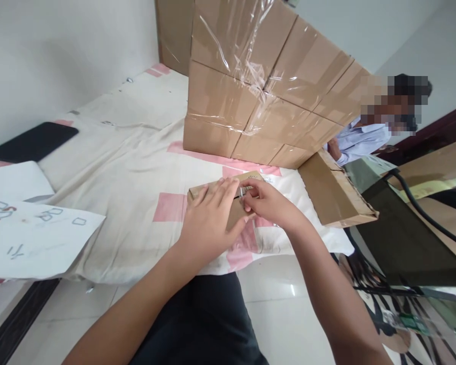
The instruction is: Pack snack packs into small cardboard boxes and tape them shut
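Observation:
A small brown cardboard box (236,212) lies on the cloth in front of me. My left hand (209,213) rests flat on its top, fingers stretched out and thumb apart. At the box's right part, my right hand (262,197) is closed in a pinch, thumb against bent fingers. A thin pale strip shows beside those fingertips, next to a short dark line on the box top; what the pinch holds is too small to make out. Much of the box is hidden under both hands.
Cardboard boxes wrapped in clear film (266,101) stand behind my hands. To the right lies an open cardboard tray (334,195), with a person (365,137) beyond it. Marked white paper (61,238) and a black phone-like slab (34,142) lie left on the pink-patterned cloth (129,203).

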Demonstrator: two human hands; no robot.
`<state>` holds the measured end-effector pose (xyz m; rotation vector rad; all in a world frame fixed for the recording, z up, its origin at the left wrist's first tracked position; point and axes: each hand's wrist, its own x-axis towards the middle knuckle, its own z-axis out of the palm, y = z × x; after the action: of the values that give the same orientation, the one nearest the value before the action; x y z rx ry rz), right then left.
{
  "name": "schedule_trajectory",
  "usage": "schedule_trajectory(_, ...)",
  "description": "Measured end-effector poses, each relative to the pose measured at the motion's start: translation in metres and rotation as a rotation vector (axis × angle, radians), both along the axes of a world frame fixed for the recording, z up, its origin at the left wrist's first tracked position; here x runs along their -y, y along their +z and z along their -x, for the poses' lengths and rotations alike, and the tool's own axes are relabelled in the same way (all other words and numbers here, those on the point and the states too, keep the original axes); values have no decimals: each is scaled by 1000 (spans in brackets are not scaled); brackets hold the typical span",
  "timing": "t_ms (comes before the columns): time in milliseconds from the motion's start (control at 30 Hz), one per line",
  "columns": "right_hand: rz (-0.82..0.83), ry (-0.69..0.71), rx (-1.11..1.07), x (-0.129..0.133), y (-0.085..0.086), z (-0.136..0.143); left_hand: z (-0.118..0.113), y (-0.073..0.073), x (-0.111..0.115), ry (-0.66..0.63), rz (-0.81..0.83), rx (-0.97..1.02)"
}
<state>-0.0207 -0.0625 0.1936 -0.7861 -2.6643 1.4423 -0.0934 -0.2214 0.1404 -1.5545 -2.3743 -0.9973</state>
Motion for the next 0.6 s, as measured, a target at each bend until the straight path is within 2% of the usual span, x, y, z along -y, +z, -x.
schedule_trajectory(233,241,11,10,-7,5,-5,-2,-2,2,21,-44,8)
schedule_trajectory(433,248,42,5,-6,9,-7,-1,-2,3,15,-71,3)
schedule_trajectory(600,228,-62,6,0,13,-6,-1,-2,1,7,-82,28)
